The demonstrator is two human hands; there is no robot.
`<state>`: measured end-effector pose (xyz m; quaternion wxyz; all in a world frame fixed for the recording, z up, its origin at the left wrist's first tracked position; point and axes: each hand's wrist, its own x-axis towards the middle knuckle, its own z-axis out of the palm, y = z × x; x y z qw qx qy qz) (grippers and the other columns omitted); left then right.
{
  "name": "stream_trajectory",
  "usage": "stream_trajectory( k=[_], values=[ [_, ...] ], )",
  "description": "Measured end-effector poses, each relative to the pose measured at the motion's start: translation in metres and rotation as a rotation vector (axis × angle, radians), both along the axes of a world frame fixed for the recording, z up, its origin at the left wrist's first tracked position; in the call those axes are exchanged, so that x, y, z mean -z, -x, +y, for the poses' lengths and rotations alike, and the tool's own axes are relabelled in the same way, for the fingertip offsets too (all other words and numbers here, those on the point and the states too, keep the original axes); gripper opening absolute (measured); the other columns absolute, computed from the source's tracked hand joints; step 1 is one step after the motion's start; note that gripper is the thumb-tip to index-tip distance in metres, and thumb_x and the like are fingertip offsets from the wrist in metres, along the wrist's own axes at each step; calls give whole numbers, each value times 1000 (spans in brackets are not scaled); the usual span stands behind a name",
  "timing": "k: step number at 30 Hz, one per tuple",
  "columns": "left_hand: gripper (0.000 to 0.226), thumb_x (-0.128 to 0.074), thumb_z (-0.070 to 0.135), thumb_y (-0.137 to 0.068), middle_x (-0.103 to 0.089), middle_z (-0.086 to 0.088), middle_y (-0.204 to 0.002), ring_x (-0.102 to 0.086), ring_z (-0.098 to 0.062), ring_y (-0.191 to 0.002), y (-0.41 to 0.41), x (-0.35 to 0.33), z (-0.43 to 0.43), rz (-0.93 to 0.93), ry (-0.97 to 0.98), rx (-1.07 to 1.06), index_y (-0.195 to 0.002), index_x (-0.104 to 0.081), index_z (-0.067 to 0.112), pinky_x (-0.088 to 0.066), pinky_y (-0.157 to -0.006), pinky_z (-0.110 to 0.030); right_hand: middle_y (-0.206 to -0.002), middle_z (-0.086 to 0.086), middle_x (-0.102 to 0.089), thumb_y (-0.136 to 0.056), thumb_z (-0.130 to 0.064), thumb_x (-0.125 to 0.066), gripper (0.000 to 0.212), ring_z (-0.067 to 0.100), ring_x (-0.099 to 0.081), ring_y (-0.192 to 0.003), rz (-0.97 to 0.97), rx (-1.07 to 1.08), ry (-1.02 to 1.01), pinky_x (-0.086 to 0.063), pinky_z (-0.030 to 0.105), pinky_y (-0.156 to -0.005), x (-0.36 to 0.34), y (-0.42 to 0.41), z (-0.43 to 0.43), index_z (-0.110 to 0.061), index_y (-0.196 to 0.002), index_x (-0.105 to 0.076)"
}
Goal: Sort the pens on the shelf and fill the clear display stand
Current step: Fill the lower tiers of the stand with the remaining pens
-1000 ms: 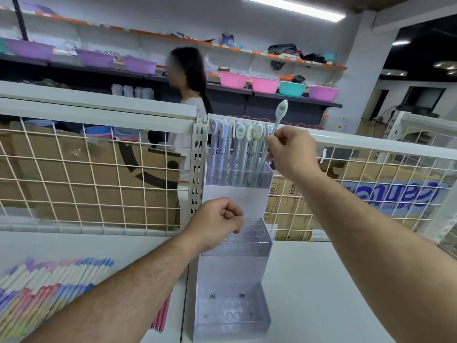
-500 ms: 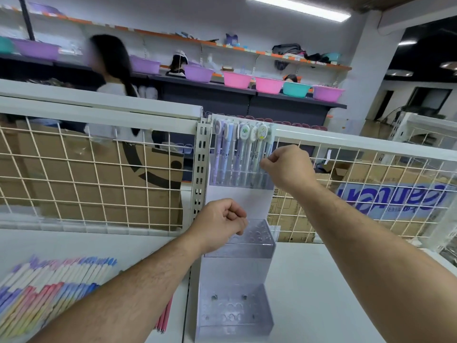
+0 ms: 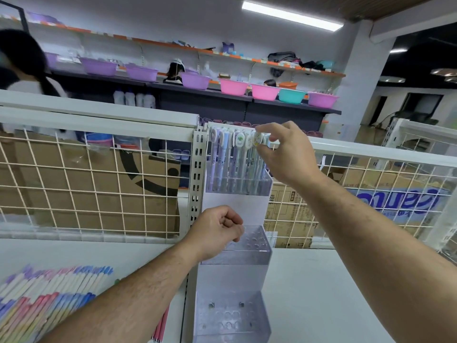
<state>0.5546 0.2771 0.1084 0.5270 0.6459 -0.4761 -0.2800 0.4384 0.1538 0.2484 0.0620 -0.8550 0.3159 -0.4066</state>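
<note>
A clear three-tier display stand stands upright on the white shelf against a slotted post. Its top tier holds several pastel pens with cartoon caps; the middle and bottom tiers show bare holes. My right hand is at the top right of that row, thumb and forefinger pinching the cap of the rightmost pen, other fingers spread. My left hand is curled at the left edge of the middle tier and grips the stand there.
Several pastel pens lie in a row at the shelf's left front, with pink ones under my left forearm. A wire grid backs the shelf, cardboard boxes behind it. A person stands beyond at far left.
My right hand lowered a raised pen into the top tier's right end and now holds only its cap. The left hand stayed put. The person behind walked left.
</note>
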Motion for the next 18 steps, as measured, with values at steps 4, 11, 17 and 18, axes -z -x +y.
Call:
stream_trajectory(
  k=[4,11,17,18],
  values=[
    [6,-72,10,-88,-72,-10,-79,-66,-10,-68,0,-1,1,-1,0,-5,-92,-67,11,-41,-46,-15,-118,-5,-52,-96,-27,-66,37,12,-53,-96,10,32,-16,-51,33,-82,-2,1,-4,-36,-132,-62],
    [8,-72,8,-87,-73,-14,-82,-69,-10,-69,0,0,0,-8,2,4,-93,-67,11,-49,-58,-19,-133,-4,-52,-95,-17,-68,36,14,-54,-99,80,21,57,-42,26,-75,-3,-4,-4,-30,-129,-64],
    [7,-72,8,-87,-73,-14,-82,-68,-10,-68,-1,1,-1,-15,8,2,-92,-67,11,-46,-54,-16,-130,-5,-52,-95,-17,-69,36,12,-53,-100,44,3,5,-41,24,-78,-3,-4,-5,-29,-129,-66],
    [7,-72,8,-87,-73,-13,-81,-68,-9,-68,-1,1,-1,-17,9,2,-92,-67,10,-46,-55,-16,-130,-5,-51,-95,-19,-70,38,13,-55,-100,39,9,9,-42,25,-79,-2,-4,-4,-30,-130,-65]
  ],
)
